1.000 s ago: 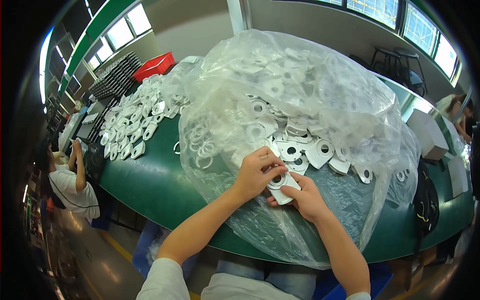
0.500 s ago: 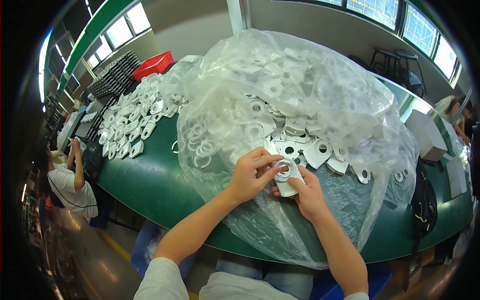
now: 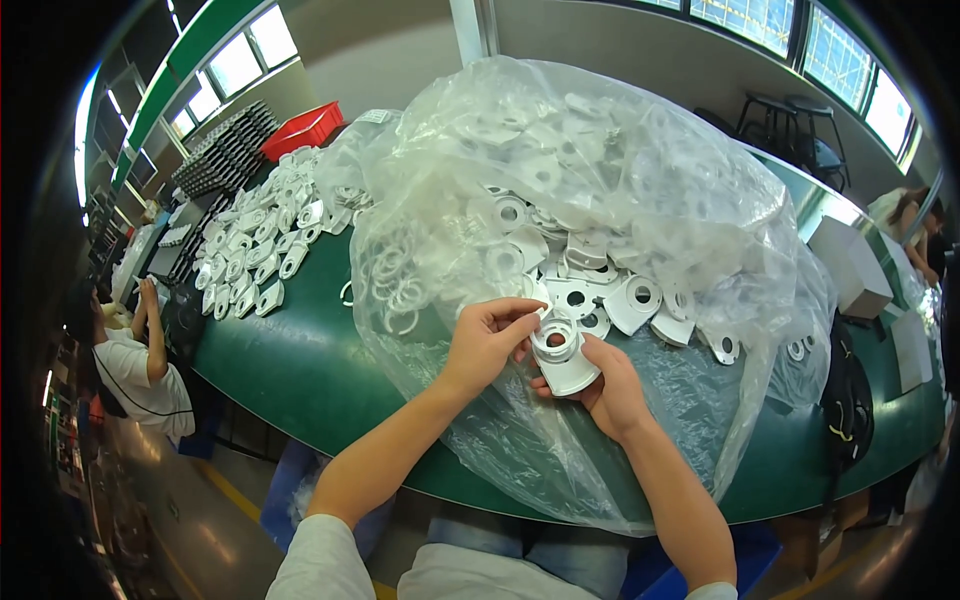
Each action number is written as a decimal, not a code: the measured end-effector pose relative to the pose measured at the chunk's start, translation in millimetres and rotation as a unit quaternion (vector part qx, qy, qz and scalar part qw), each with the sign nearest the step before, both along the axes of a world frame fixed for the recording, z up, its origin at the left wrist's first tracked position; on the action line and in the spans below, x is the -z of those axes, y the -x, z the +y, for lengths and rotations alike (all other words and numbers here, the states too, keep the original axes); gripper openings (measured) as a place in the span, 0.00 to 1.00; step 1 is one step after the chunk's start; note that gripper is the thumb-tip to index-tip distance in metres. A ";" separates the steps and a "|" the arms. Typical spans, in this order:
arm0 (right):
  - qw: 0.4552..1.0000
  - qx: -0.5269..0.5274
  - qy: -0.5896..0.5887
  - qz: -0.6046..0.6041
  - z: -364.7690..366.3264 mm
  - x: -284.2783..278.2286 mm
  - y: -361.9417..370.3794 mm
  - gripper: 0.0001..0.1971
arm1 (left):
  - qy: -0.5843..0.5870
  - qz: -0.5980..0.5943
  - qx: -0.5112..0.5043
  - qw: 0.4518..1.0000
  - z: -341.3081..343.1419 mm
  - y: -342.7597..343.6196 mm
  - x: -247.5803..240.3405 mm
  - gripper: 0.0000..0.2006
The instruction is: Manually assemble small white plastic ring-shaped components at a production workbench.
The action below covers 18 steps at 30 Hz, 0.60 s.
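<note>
A white plastic housing [image 3: 572,378] with a rounded end and a round hole is gripped in my right hand [image 3: 612,388], thumb on its near right side and fingers beneath. A white plastic ring [image 3: 555,325] lies over the hole, looking slightly tilted. My left hand [image 3: 487,345] pinches the ring's left edge between thumb and forefinger; the fingertips partly hide that edge. Just beyond both hands, loose white housings [image 3: 632,305] spill from the mouth of a big clear plastic bag [image 3: 430,215]. Several white rings [image 3: 402,292] show through the bag's left side.
More white housings [image 3: 268,262] are heaped on the green table [image 3: 300,360] at the left, with a red bin [image 3: 303,130] and stacked dark trays [image 3: 225,150] behind. White boxes [image 3: 850,268] and a black bag [image 3: 848,400] are at the right. Another person [image 3: 145,355] is at the far left.
The housing has tipped and shifted slightly left in my right hand. My left fingers have moved from over its hole to the ring's left edge, so ring and hole show more plainly.
</note>
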State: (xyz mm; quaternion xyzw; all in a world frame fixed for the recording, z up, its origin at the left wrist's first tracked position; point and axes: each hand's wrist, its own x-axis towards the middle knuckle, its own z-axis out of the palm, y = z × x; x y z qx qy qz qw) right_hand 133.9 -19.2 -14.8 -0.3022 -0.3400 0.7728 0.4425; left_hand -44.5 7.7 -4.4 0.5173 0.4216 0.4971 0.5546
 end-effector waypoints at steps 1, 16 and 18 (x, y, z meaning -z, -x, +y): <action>1.000 0.000 0.000 0.000 -0.1 -0.4 -0.2 0.23 | 0.004 -0.006 0.000 1.000 0.0 -0.4 0.3 0.10; 1.000 0.004 -0.012 -0.005 0.4 -0.1 -1.0 0.23 | 0.014 -0.005 0.006 1.000 -2.1 0.3 -3.6 0.11; 1.000 0.005 -0.003 -0.005 0.5 -0.5 -0.7 0.23 | 0.013 -0.005 0.009 1.000 -2.3 0.4 -4.0 0.11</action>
